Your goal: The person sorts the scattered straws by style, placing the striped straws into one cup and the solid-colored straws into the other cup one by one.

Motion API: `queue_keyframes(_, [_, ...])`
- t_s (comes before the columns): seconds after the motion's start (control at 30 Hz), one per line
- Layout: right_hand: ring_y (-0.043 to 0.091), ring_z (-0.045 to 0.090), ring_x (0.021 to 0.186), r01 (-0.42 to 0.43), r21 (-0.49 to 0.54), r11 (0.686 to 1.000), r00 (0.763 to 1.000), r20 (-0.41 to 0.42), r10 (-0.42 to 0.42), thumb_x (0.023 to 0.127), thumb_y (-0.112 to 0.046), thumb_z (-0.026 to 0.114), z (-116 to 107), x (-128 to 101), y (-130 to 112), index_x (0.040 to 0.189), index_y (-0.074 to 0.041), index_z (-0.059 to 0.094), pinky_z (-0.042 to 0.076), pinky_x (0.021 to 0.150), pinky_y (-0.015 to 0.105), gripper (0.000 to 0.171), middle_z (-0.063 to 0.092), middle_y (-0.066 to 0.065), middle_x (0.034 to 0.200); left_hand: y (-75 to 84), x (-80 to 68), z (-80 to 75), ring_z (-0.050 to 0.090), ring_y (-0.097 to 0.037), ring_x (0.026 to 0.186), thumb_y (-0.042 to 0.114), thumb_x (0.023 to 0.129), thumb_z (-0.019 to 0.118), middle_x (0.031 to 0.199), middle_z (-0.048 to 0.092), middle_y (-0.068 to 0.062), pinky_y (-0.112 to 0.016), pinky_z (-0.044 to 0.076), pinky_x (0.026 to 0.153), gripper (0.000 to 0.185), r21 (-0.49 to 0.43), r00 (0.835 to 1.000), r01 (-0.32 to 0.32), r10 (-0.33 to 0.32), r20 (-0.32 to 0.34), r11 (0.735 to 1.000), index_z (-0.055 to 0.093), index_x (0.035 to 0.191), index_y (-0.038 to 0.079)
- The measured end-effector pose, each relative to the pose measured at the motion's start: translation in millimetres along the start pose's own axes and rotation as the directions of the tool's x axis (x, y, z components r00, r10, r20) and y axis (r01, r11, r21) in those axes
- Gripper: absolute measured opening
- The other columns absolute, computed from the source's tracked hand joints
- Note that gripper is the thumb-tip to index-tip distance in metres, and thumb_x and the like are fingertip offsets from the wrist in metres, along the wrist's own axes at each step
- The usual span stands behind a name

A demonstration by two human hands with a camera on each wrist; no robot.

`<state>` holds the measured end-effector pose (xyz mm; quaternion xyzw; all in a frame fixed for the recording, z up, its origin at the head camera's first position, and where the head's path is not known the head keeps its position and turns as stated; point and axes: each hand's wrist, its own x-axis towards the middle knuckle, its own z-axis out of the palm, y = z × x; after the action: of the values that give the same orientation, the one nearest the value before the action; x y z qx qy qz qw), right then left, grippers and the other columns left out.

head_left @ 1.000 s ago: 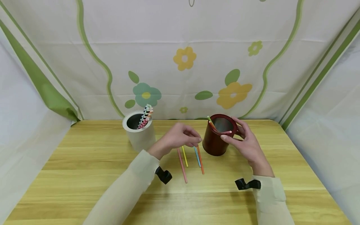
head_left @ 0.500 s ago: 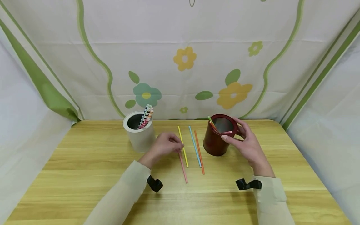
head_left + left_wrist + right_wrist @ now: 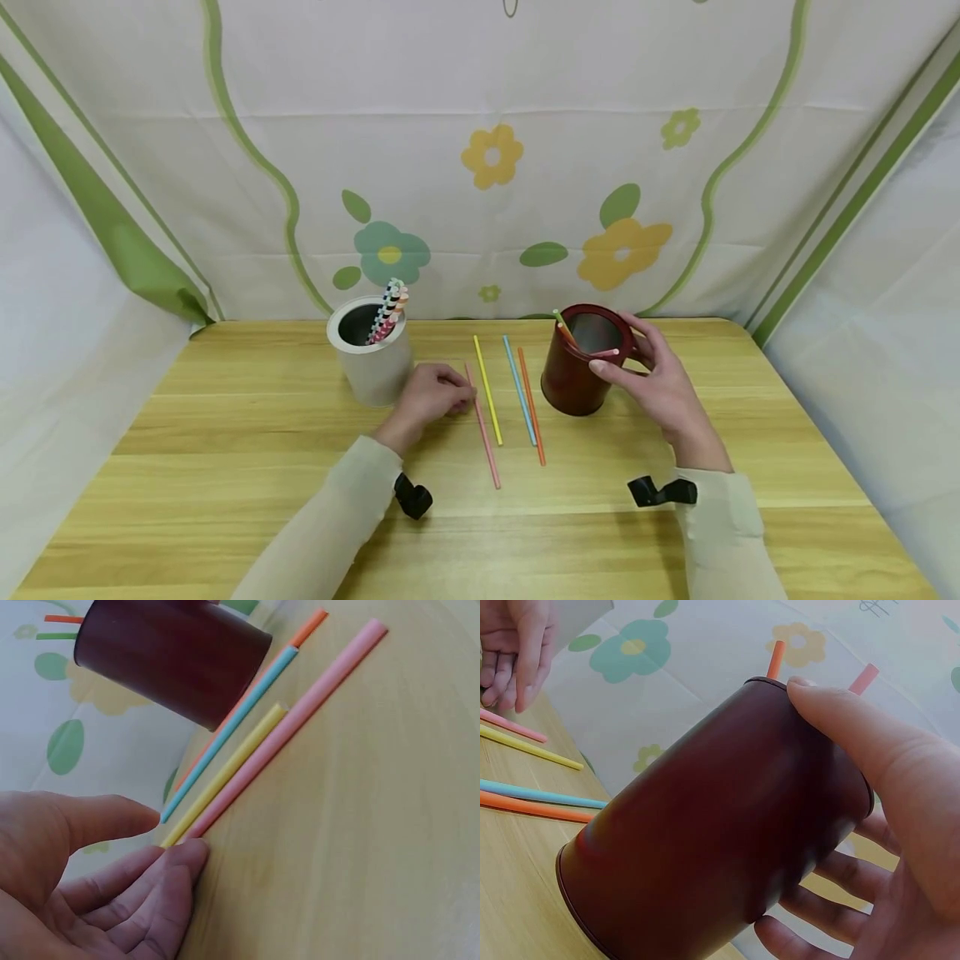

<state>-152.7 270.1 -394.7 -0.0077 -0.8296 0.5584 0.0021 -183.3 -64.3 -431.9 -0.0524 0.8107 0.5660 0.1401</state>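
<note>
Beside the far end of a pink straw (image 3: 487,450) is my left hand (image 3: 433,395), its fingertips at the straw. The left wrist view shows the thumb (image 3: 112,819) apart from the loosely bent fingers (image 3: 169,896). A yellow straw (image 3: 487,392), a blue straw (image 3: 520,390) and an orange straw (image 3: 531,404) lie to the right, the last two close together. My right hand (image 3: 663,393) grips an upright dark red can (image 3: 567,379), thumb at the rim and fingers round its far side. Green, orange and pink straws poke above that can's rim.
Left of my left hand stands a white can (image 3: 375,367) holding several patterned straws (image 3: 387,312). The wooden table (image 3: 225,467) ends at a white flowered cloth (image 3: 450,200) behind both cans. Cloth also hangs at both sides.
My left hand has moved left and a little nearer, from above the orange and blue straws, past the yellow one, to the pink straw. The right hand and red can stay put.
</note>
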Motion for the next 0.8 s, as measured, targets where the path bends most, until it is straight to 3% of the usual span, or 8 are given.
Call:
queue_keyframes(0.2, [0.028, 0.046, 0.148, -0.004, 0.0, 1.0, 1.0, 0.001, 0.004, 0.097, -0.036, 0.083, -1, 0, 0, 0.169, -0.036, 0.031, 0.05, 0.095, 0.019, 0.089, 0.048, 0.009, 0.168, -3.7, 2.5, 5.9, 0.07, -0.017, 0.071, 0.01, 0.093, 0.081, 0.084, 0.077, -0.011, -0.024, 0.057, 0.065, 0.01, 0.016, 0.999, 0.001, -0.001, -0.038, 1.0, 0.077, 0.096, 0.001])
queue_keyframes(0.37, [0.029, 0.045, 0.149, -0.008, 0.001, 1.0, 1.0, 0.002, 0.008, 0.097, -0.036, 0.083, -1, -1, 1, 0.17, -0.036, 0.03, 0.049, 0.098, 0.023, 0.09, 0.047, 0.009, 0.169, -2.6, 4.6, 10.7, 0.063, -0.015, 0.063, 0.014, 0.091, 0.084, 0.073, 0.073, -0.008, -0.023, 0.05, 0.056, 0.016, 0.101, 0.997, 0.02, -0.012, -0.082, 0.995, 0.073, 0.09, 0.003])
queue_keyframes(0.57, [0.03, 0.045, 0.15, -0.013, -0.002, 1.0, 1.0, 0.003, 0.013, 0.097, -0.037, 0.083, -1, -1, 0, 0.17, -0.036, 0.029, 0.048, 0.101, 0.03, 0.09, 0.047, 0.008, 0.169, 2.6, 8.5, 15.1, 0.056, -0.015, 0.057, 0.018, 0.091, 0.085, 0.066, 0.068, -0.006, -0.023, 0.045, 0.051, 0.019, 0.198, 0.992, 0.087, -0.066, -0.108, 0.976, 0.07, 0.086, 0.007])
queue_keyframes(0.8, [0.028, 0.045, 0.148, -0.009, 0.005, 1.0, 1.0, 0.003, 0.009, 0.096, -0.036, 0.083, 0, 0, -1, 0.169, -0.037, 0.031, 0.047, 0.103, 0.033, 0.09, 0.048, 0.008, 0.168, 7.9, 12.0, 16.7, 0.058, -0.016, 0.058, 0.023, 0.091, 0.085, 0.067, 0.069, -0.004, -0.025, 0.042, 0.051, 0.021, 0.307, 0.985, 0.146, -0.108, -0.136, 0.941, 0.071, 0.084, 0.009])
